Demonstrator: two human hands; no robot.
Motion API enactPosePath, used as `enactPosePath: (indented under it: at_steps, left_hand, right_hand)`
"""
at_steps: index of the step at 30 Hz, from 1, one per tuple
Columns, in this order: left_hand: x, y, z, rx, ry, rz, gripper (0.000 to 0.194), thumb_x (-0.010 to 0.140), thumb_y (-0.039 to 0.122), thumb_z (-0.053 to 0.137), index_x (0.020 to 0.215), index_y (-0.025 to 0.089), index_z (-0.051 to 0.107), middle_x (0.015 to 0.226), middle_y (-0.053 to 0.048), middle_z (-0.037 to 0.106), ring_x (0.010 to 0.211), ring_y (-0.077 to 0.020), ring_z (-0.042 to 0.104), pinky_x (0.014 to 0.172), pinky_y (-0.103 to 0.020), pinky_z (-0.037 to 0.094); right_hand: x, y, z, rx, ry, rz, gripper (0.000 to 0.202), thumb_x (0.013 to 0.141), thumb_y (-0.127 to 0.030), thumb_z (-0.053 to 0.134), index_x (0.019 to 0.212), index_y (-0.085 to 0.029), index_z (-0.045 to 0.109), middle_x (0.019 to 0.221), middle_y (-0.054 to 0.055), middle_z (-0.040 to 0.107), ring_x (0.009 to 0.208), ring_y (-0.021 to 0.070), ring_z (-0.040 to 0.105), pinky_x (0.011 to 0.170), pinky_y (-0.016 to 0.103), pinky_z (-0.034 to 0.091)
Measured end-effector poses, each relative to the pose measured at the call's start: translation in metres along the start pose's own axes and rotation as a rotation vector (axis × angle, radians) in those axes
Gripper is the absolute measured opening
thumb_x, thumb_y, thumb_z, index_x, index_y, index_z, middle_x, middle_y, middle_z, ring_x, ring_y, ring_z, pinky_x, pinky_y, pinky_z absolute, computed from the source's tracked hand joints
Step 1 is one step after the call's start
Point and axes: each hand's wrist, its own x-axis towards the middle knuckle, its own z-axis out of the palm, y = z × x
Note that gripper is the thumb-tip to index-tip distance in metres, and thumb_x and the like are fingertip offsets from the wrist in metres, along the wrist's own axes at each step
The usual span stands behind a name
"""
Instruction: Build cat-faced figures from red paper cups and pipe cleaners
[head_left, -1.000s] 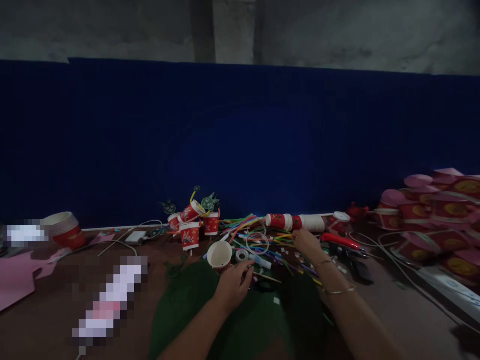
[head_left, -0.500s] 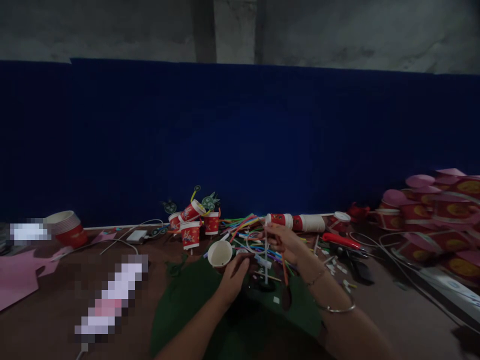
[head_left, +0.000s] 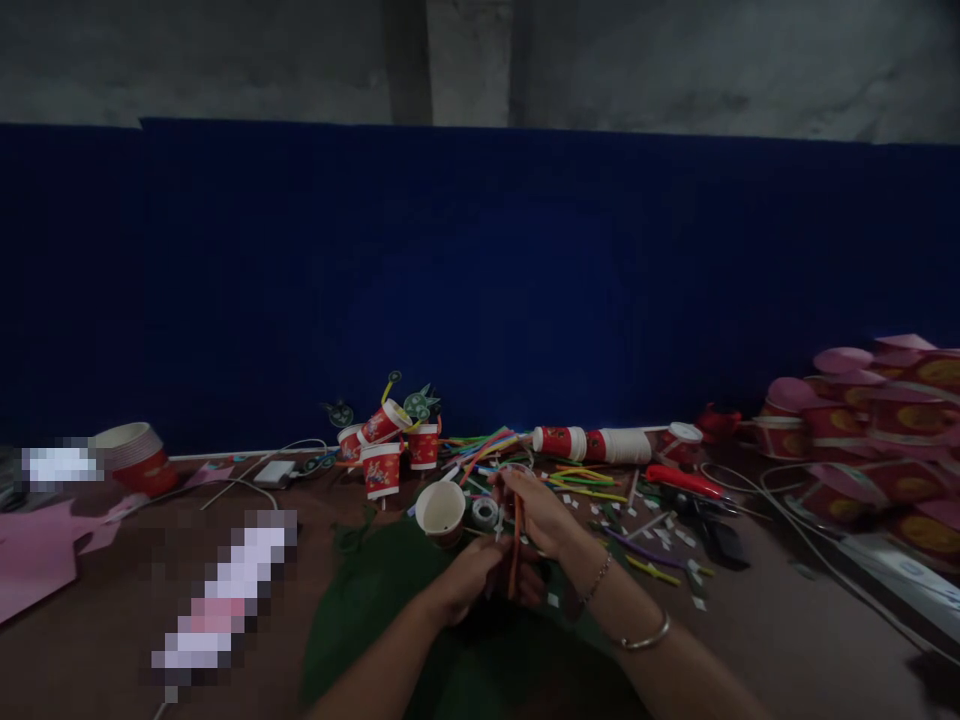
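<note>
My left hand (head_left: 471,578) is closed, its fingertips round the lower part of a thin whitish strip (head_left: 500,522). Close beside it, my right hand (head_left: 534,512) pinches a narrow orange strip (head_left: 516,545) that points down between the hands. Whether the right fingers also touch the whitish strip, I cannot tell. The lower ends of both strips are hidden or dark. Just beyond my left hand, an open paper cup (head_left: 440,510) stands with its pale inside showing. A small round roll (head_left: 484,514) lies between this cup and my right hand.
Coloured thin sticks (head_left: 487,450) lie behind the hands. Red paper cups (head_left: 381,470) with green cut-outs stand at the back. Stacked cups (head_left: 619,446) lie sideways. A red-handled tool (head_left: 686,480) and white scraps are on the right, near piled red-and-pink cups (head_left: 840,430). Pink paper (head_left: 34,560) lies left.
My right hand has come down and left, bringing the orange strip close to my left hand. The long whitish strip is no longer stretched upright. Sticks and the roll now show where hands covered them.
</note>
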Motion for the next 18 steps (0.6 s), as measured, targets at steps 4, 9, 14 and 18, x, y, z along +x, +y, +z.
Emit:
enactPosePath:
  at_steps: [4, 9, 14, 18]
  left_hand:
    - [-0.001, 0.002, 0.001, -0.037, -0.040, -0.032, 0.040, 0.081, 0.046, 0.052, 0.090, 0.008, 0.059, 0.074, -0.013, 0.068, 0.065, -0.0211, 0.066, 0.067, -0.033, 0.048]
    - [0.001, 0.007, 0.003, -0.111, 0.042, -0.033, 0.039, 0.080, 0.053, 0.049, 0.087, 0.014, 0.053, 0.058, -0.001, 0.058, 0.043, -0.0104, 0.053, 0.043, -0.020, 0.038]
    - [0.002, 0.010, -0.006, -0.139, 0.101, -0.008, 0.032, 0.077, 0.049, 0.056, 0.078, 0.019, 0.044, 0.045, 0.011, 0.029, 0.032, -0.0016, 0.016, 0.033, -0.014, 0.007]
    - [0.002, 0.012, -0.012, -0.169, 0.056, 0.011, 0.032, 0.077, 0.048, 0.057, 0.078, 0.020, 0.042, 0.047, 0.011, 0.028, 0.034, -0.0013, 0.013, 0.033, -0.014, 0.005]
  right_hand:
    - [0.000, 0.003, 0.003, 0.052, -0.033, -0.050, 0.031, 0.067, -0.046, 0.066, 0.067, -0.016, 0.058, 0.061, 0.000, 0.060, 0.060, 0.0116, 0.054, 0.060, 0.023, 0.042]
    - [-0.005, 0.009, 0.007, -0.118, -0.105, 0.008, 0.035, 0.074, -0.053, 0.056, 0.070, -0.018, 0.056, 0.063, 0.001, 0.062, 0.059, 0.0125, 0.054, 0.056, 0.023, 0.040]
    - [0.002, 0.007, -0.001, -0.658, -0.107, -0.055, 0.039, 0.089, -0.041, 0.033, 0.076, -0.018, 0.061, 0.063, 0.002, 0.062, 0.049, 0.0110, 0.051, 0.049, 0.023, 0.040]
    - [0.011, -0.023, -0.039, -1.140, 0.122, -0.189, 0.039, 0.091, -0.028, 0.027, 0.086, -0.017, 0.064, 0.083, 0.006, 0.069, 0.071, 0.0156, 0.061, 0.061, 0.024, 0.045]
